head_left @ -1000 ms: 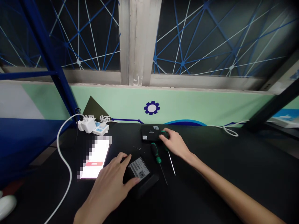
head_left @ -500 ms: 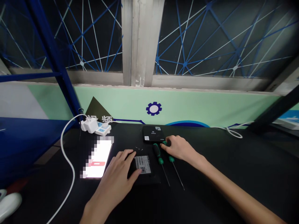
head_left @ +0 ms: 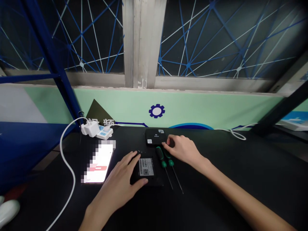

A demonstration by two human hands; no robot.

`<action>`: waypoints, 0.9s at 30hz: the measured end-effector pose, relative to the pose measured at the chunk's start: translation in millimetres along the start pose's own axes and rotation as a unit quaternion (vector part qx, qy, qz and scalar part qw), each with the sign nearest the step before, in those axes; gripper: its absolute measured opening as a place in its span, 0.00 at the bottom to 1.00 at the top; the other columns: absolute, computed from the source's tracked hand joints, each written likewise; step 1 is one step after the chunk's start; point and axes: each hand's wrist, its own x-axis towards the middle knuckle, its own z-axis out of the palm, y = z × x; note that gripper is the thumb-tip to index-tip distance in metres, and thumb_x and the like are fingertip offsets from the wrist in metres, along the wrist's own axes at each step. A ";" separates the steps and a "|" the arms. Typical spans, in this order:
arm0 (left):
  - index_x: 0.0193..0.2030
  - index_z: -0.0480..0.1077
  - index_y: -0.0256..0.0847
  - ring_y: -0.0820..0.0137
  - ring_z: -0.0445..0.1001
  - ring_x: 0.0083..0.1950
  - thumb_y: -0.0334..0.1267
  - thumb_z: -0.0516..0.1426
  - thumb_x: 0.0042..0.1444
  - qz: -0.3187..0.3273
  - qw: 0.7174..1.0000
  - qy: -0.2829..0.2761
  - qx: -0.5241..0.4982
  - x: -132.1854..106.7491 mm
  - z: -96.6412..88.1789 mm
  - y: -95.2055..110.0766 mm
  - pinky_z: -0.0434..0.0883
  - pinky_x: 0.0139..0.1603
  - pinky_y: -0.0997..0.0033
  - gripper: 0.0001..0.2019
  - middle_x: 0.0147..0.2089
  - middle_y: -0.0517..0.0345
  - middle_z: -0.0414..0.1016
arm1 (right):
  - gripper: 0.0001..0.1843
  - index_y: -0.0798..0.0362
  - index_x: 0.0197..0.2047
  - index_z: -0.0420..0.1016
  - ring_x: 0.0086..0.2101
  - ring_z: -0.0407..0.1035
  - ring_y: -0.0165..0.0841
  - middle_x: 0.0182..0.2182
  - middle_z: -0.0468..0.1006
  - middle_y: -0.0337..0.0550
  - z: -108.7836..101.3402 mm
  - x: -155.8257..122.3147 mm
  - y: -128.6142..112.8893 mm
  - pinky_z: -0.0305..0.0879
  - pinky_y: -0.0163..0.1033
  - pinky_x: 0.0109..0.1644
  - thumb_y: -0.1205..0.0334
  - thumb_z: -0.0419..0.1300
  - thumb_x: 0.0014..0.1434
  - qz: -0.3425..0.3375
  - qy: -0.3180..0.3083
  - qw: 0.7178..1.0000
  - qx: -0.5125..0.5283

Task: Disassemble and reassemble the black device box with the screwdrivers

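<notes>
My left hand (head_left: 124,175) rests with spread fingers over a flat black device (head_left: 157,181), its thumb by the device's white printed label (head_left: 146,167). The device lies flat on the black table. My right hand (head_left: 184,148) has its fingers curled together at the top end of a green-and-black screwdriver (head_left: 171,162); the fingertips partly hide that end. Parallel to it on the left lies a second green-and-black screwdriver (head_left: 160,154), both shafts pointing toward me. A flat black box (head_left: 156,136) with a small white label sits just behind the handles.
Several tiny screws (head_left: 141,152) lie behind the device. To the left is a lit phone (head_left: 99,165), its screen blurred. A power strip (head_left: 104,132) with a white plug and cable (head_left: 64,157) stands behind it. A white rounded object (head_left: 9,210) is at the lower left.
My right hand has moved slightly left and toward the black box. The right screwdriver has shifted left, closer and more parallel to the other. My left hand stays over the device.
</notes>
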 end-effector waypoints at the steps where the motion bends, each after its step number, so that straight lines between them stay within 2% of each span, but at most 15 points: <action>1: 0.73 0.52 0.49 0.54 0.54 0.74 0.56 0.54 0.63 0.002 1.000 0.001 0.002 -0.1 0.4 -0.6 0.61 0.69 0.48 0.35 0.76 0.54 0.51 | 0.14 0.49 0.30 0.74 0.25 0.69 0.36 0.23 0.75 0.41 -0.7 -0.1 -0.9 0.51 0.38 0.27 0.49 0.59 0.59 -0.015 0.001 1.000 0.024; 6: 0.73 0.52 0.50 0.54 0.55 0.74 0.57 0.54 0.64 0.005 1.000 0.004 0.007 0.3 2.2 -2.3 0.62 0.69 0.50 0.35 0.76 0.54 0.51 | 0.12 0.48 0.33 0.77 0.25 0.69 0.34 0.23 0.77 0.38 2.1 -2.1 -6.4 0.51 0.37 0.28 0.49 0.62 0.58 -0.066 0.005 0.996 0.061; 11: 0.73 0.53 0.50 0.54 0.56 0.73 0.57 0.54 0.63 0.007 1.000 0.010 0.010 0.8 3.4 -3.2 0.63 0.67 0.49 0.34 0.76 0.53 0.52 | 0.13 0.49 0.34 0.78 0.31 0.72 0.36 0.32 0.80 0.42 10.3 -4.5 -10.1 0.54 0.36 0.30 0.48 0.63 0.57 -0.085 0.024 0.995 0.047; 14: 0.73 0.54 0.51 0.53 0.57 0.72 0.57 0.54 0.63 0.013 1.000 0.016 0.007 0.9 3.6 -3.6 0.64 0.67 0.49 0.33 0.75 0.54 0.53 | 0.14 0.49 0.35 0.79 0.32 0.73 0.36 0.35 0.80 0.43 13.5 -5.2 -11.0 0.55 0.37 0.31 0.48 0.63 0.58 -0.090 0.015 0.995 0.037; 22: 0.72 0.54 0.52 0.53 0.58 0.72 0.57 0.54 0.64 0.016 1.000 0.019 0.000 1.5 3.9 -3.8 0.64 0.66 0.49 0.33 0.75 0.54 0.54 | 0.14 0.50 0.37 0.82 0.33 0.73 0.38 0.35 0.79 0.44 9.6 -3.3 -9.5 0.56 0.38 0.31 0.49 0.63 0.57 -0.103 -0.016 0.994 0.016; 27: 0.72 0.55 0.51 0.54 0.57 0.73 0.57 0.55 0.63 0.016 1.000 0.021 0.002 1.6 4.1 -3.7 0.63 0.67 0.49 0.33 0.75 0.53 0.54 | 0.14 0.49 0.36 0.83 0.31 0.72 0.36 0.34 0.79 0.43 15.4 -1.3 -8.8 0.56 0.37 0.30 0.48 0.63 0.57 -0.095 -0.026 0.995 0.029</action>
